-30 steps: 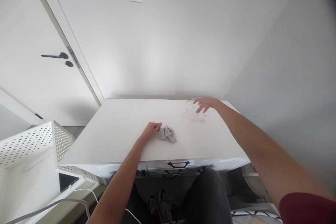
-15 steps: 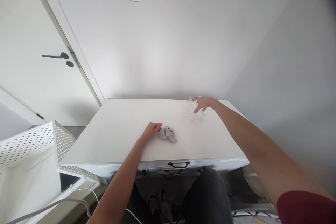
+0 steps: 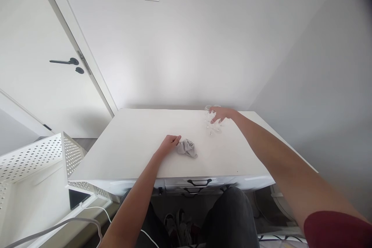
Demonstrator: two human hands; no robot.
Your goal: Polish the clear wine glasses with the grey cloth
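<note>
My left hand (image 3: 169,144) rests on the white table (image 3: 136,139), fingers curled at the edge of a crumpled grey cloth (image 3: 187,148). My right hand (image 3: 221,114) reaches to the far right part of the table and closes its fingers round the bowl of a clear stemmed glass (image 3: 211,117). Other clear glasses (image 3: 221,124) stand close by under the hand; how many I cannot make out.
A white perforated metal shelf (image 3: 35,159) stands at the left with a white cable (image 3: 58,226) below it. Drawers with black handles (image 3: 198,182) sit under the table front. A door with a black handle (image 3: 66,62) is at left; walls bound the back and right.
My right hand has shifted a little left and closed onto a glass. My left hand and the cloth stay where they were.
</note>
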